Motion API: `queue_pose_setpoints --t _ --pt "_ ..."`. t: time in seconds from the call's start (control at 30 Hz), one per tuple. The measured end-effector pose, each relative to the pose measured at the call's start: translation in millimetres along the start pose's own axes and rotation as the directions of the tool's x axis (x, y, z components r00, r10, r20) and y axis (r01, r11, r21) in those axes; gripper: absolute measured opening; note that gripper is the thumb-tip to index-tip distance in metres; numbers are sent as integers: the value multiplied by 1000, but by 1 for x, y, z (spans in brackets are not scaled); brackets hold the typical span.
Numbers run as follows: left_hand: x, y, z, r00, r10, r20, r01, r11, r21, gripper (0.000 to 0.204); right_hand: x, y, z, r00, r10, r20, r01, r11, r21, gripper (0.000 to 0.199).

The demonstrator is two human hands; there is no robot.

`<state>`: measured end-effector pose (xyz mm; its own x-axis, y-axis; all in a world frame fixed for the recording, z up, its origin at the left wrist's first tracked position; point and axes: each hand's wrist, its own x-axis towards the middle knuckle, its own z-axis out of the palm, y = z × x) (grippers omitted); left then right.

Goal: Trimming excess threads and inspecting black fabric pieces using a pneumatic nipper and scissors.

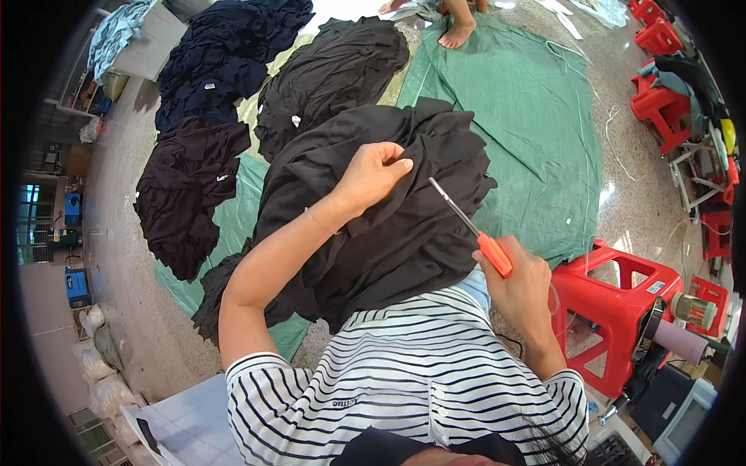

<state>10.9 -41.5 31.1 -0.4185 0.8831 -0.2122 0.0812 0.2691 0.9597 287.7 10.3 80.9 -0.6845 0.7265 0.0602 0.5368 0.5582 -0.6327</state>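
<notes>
Black cloth (381, 268) lies bunched in deep folds over the person's lap, its far edge reaching onto the green sheet (536, 132). The left hand (371, 180) rests on its upper part, thumb and fingertips drawn close together; whether they pinch a fold cannot be told. The right hand (519, 281) is wrapped around the handle of an orange-handled tool (494, 255), whose slim metal shaft slants up over the cloth towards the left thumb. Whether its tip touches the fabric is unclear.

The nearest risk, I judge, is that tip: with the hands so close, a slip of the right wrist could jab the left thumb or snag the weave. Loose folds make this likelier, since slack fabric could ride up under the shaft, and dark on dark would hide a nick. Should the left fingers have no firm hold, the heap could also slide off the lap.

Farther out, a red stool (614, 311) stands beside the right elbow, where a backward swing could knock it. Beyond the lap, a dark pile (334, 78) lies close to the cloth; their similar colours could get pieces mixed. Another person's bare foot (457, 33) rests at the sheet's far edge, where a step could drag it.
</notes>
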Motion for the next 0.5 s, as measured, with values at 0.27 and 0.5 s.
queue_pose_setpoints --t 0.27,0.5 --pt "38 61 37 992 24 127 -128 324 938 110 16 34 -8 949 215 -228 -198 976 94 22" --pt "96 51 -53 997 63 43 -73 943 326 25 17 70 -7 894 353 -277 -324 935 146 24"
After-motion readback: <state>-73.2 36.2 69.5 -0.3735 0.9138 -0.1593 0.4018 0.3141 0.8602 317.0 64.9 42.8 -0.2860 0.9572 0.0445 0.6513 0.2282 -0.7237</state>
